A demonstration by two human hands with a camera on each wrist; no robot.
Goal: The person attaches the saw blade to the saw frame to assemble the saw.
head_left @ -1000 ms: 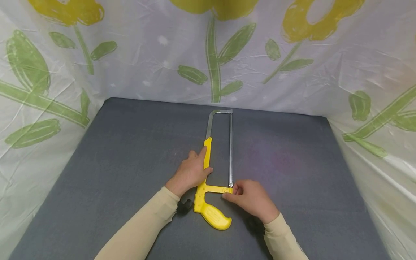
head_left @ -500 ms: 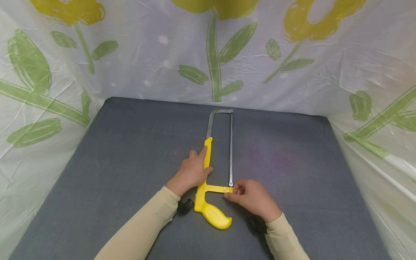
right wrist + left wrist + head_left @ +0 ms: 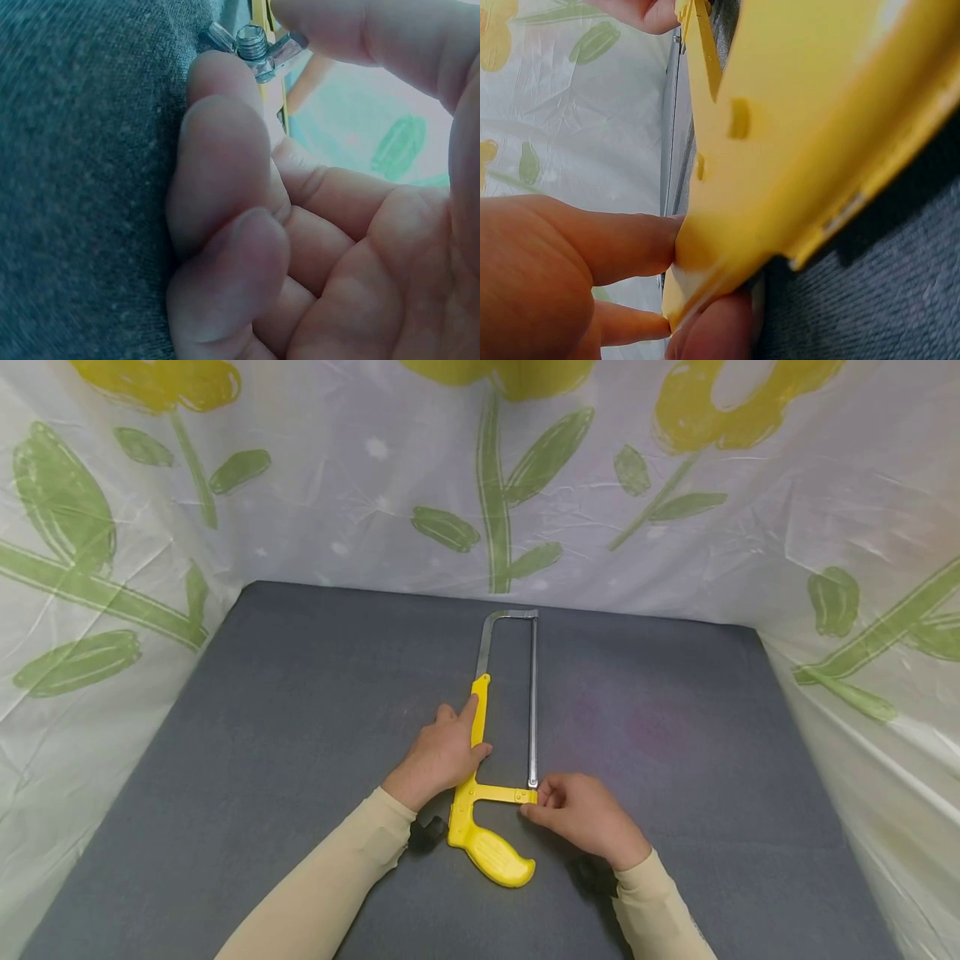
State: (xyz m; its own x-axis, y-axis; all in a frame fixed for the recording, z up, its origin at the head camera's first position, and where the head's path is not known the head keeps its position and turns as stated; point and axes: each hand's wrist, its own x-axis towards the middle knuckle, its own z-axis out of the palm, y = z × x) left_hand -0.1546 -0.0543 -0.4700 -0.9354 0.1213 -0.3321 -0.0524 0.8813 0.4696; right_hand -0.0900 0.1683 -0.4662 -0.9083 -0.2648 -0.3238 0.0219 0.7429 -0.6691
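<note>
Past the right hand (image 3: 587, 817) the table (image 3: 712, 752) has room, a curtain (image 3: 337, 493) blocks behind, and clearance under the saw (image 3: 495, 793) seems slight.

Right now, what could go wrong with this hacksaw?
The right hand could slip off the wing nut, which offers only small wings. Turning it the wrong way might slacken the blade. The left hand holds the hacksaw frame partway along, so the handle could swivel on the table.

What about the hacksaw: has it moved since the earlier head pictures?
No, neither way: the hacksaw lies unmoved relative to the table's far edge.
</note>
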